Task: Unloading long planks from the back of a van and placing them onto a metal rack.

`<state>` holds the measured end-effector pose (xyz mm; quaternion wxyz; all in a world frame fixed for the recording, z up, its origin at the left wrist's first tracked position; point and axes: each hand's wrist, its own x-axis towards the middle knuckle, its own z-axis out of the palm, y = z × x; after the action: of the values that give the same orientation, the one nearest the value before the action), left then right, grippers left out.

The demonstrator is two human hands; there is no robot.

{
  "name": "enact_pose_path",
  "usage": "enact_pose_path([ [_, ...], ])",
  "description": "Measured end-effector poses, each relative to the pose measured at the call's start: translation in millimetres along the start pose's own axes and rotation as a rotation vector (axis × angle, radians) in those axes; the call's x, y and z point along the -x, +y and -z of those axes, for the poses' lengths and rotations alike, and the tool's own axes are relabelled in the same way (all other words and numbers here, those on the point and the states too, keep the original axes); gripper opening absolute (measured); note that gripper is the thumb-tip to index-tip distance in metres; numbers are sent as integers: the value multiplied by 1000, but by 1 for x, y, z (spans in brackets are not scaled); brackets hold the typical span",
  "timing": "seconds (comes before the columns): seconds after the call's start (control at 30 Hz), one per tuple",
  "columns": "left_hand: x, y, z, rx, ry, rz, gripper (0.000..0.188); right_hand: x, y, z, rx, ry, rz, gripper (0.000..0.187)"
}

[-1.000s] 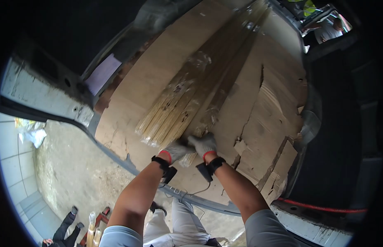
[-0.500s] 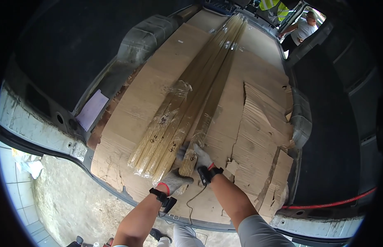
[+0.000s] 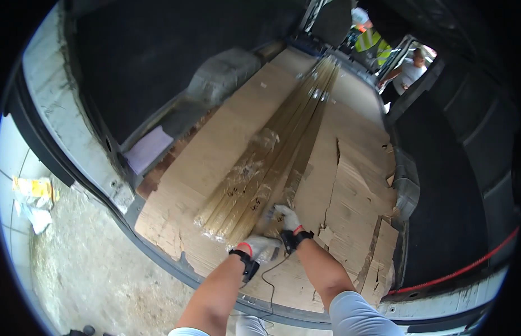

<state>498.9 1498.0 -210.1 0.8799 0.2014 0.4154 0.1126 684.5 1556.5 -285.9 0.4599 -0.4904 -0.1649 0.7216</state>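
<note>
Several long golden-brown strip bundles, wrapped in clear plastic and marked in black, lie side by side on cardboard. The rightmost bundle is set a little apart from them at its near end. My right hand, in a pale glove, is closed round the near part of that bundle from its right side. Just below, at its near end, is my left hand, also gloved; blur hides its fingers. Each wrist carries a red band and a black strapped device, and a thin cable runs down between my arms.
Torn cardboard covers the van floor between two wheel arches. A lilac sheet lies at left, a red strap at right. At the far end are a person in a yellow vest and a person in white.
The view has shifted, so the van floor sits lower. Both hands stay around the near end of the rightmost bundle, and my left hand has turned. The far person in the vest shows more.
</note>
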Motion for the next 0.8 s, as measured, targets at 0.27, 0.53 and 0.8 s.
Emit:
enact_pose_path([
  [0.27, 61, -68, -56, -354, -76, -205, 40, 138, -14, -13, -21, 47, -100, 23],
  [0.53, 220, -162, -65, -301, 50, -34, 48, 265, 91, -62, -322, -107, -290, 20],
  [0.8, 462, -283, -71, -204, 169, 80, 48, 469, 182, -183, -73, -147, -399, 26],
])
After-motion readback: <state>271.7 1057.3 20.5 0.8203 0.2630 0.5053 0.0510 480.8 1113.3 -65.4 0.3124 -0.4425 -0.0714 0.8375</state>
